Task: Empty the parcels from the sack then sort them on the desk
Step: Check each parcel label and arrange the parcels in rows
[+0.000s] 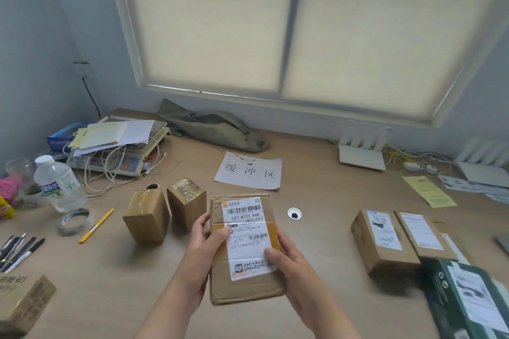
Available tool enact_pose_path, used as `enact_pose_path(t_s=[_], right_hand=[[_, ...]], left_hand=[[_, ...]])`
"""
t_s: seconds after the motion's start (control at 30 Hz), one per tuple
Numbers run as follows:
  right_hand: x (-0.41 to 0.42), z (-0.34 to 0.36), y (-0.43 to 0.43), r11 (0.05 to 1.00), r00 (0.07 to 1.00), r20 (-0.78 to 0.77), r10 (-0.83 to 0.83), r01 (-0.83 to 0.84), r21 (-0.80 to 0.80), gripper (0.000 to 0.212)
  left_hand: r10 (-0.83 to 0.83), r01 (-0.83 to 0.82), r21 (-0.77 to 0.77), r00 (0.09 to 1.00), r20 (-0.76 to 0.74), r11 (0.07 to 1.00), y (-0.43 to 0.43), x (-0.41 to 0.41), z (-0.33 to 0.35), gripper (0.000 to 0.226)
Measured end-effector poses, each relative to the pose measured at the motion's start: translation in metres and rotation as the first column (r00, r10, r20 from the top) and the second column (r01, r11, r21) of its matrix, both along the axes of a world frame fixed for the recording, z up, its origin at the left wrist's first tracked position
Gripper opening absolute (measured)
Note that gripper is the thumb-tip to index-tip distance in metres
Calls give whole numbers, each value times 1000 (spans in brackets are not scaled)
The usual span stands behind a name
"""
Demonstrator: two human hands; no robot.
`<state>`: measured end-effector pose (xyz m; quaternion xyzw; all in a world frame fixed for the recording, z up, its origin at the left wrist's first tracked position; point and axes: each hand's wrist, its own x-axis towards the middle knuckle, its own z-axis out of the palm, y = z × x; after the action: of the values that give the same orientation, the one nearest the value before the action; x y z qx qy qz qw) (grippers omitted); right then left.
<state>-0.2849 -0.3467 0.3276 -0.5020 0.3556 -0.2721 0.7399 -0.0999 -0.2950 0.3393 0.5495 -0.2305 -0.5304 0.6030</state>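
I hold a flat brown cardboard parcel with a white shipping label above the desk's middle. My left hand grips its left edge, thumb on the label. My right hand grips its right edge, thumb on the label too. The green sack lies crumpled and flat at the back of the desk. Two small brown parcels stand just left of my hands. On the right lie two labelled brown parcels side by side and a dark green box.
A paper sheet with printed characters lies behind the held parcel. At left are a water bottle, a tape roll, a yellow pen, several dark pens, and a scale with papers. A cardboard box sits front left. A white router stands at back right.
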Motion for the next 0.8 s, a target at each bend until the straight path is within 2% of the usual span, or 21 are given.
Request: enact_pose_path(t_s=[0.1,0.2,0.37,0.43,0.6,0.67,0.8], right_hand=[[-29,-5,6,989,987,-52,-149,150,9,38],[-66,-15,11,971,968,-118,-222,230,63,41],[-138,-39,23,917,914,-244,-323,366,158,29],[-164,-51,28,853,865,-248,-436,485,192,29],[-220,-79,33,631,678,-274,-682,735,249,22],[-239,-93,32,544,603,-276,-748,796,265,21],[-269,-121,30,443,534,-253,-807,830,339,23]], left_hand=[[-91,90,-12,996,-18,996,-5,-34,-17,43],[-89,91,20,993,-83,996,-14,-69,-41,43],[-124,139,101,982,-139,985,-34,-144,-75,41],[-171,188,132,977,-131,973,-43,-176,-89,41],[-328,350,206,935,-135,914,-58,-252,-126,59],[-359,389,230,919,-162,892,-60,-277,-140,60],[-340,379,283,923,-179,881,-69,-315,-156,58]])
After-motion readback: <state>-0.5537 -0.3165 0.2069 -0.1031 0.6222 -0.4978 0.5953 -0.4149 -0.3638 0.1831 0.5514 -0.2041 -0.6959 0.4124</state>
